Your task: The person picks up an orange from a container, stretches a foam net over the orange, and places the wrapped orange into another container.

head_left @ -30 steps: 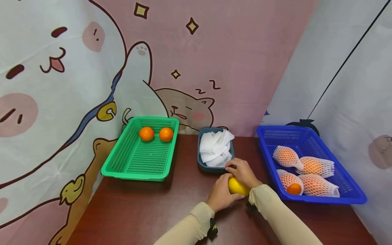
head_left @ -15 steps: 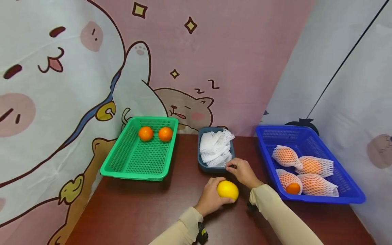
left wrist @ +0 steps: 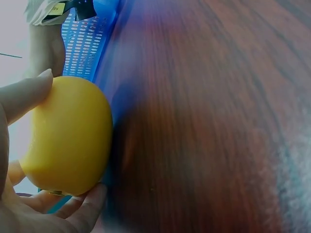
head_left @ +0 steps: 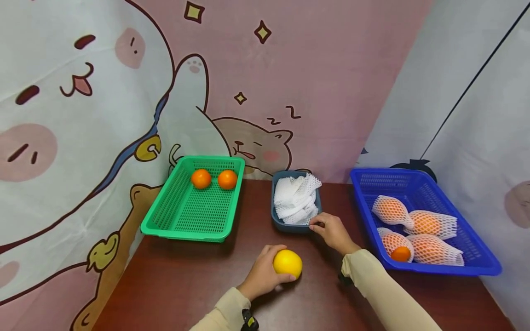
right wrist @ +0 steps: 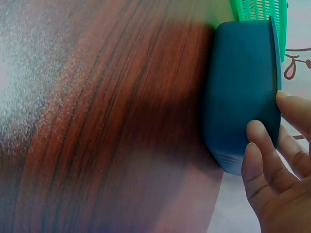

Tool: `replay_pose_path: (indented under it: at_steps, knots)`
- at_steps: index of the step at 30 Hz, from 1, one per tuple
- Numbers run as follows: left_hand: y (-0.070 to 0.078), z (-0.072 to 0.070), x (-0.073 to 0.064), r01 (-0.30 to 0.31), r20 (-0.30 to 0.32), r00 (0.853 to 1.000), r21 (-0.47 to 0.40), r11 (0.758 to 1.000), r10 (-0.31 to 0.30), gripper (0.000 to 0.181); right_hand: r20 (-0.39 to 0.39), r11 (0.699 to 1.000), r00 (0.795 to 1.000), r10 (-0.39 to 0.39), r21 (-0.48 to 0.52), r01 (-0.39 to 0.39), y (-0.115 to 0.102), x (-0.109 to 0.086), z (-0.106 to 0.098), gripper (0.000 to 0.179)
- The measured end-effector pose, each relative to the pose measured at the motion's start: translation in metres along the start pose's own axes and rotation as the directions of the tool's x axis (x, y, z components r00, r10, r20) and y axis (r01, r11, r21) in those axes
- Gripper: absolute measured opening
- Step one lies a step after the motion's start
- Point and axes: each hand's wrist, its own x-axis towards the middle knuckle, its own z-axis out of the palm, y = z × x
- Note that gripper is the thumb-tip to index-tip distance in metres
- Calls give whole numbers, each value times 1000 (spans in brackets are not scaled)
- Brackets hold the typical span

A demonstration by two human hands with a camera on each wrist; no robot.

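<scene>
My left hand (head_left: 263, 272) holds a smooth, rounded yellow fruit (head_left: 287, 264) above the front middle of the table. Thumb and fingers lie on opposite sides of the yellow fruit (left wrist: 73, 136) in the left wrist view, and a small dark stem end shows at its lower edge. My right hand (head_left: 331, 232) stays at the front right corner of a small dark teal bin (head_left: 295, 228), its fingers loosely bent and spread. The right wrist view puts those fingers (right wrist: 256, 131) close against the bin's outer wall, with nothing between them. White foam netting (head_left: 295, 197) fills the bin.
At the left, a green basket (head_left: 188, 235) contains two oranges (head_left: 201, 179) near its back. A blue basket (head_left: 439, 269) at the right contains several net-wrapped orange fruits (head_left: 391, 210). A patterned cloth backdrop (head_left: 323, 92) stands right behind the brown table (head_left: 198, 280).
My left hand has carried the yellow fruit leftward, away from my right hand, which earlier had its wrist close beside the fruit. My right hand keeps its place at the bin's corner.
</scene>
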Motion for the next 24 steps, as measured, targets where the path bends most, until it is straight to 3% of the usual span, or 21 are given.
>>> replay_pose_path:
  at_steps: [18,21,24]
  knots:
    - [5,-4,0,-4,-22,1000,73,997,5,82,9,1000,1000,17,-19,-17,-1,0,0,9]
    - [10,-12,-2,-7,-43,999,90,996,11,80,9,1000,1000,15,-22,-15,0,0,0,10]
    - [15,-31,-3,-75,-107,990,133,988,89,74,11,1000,1000,10,-22,-10,0,0,0,10]
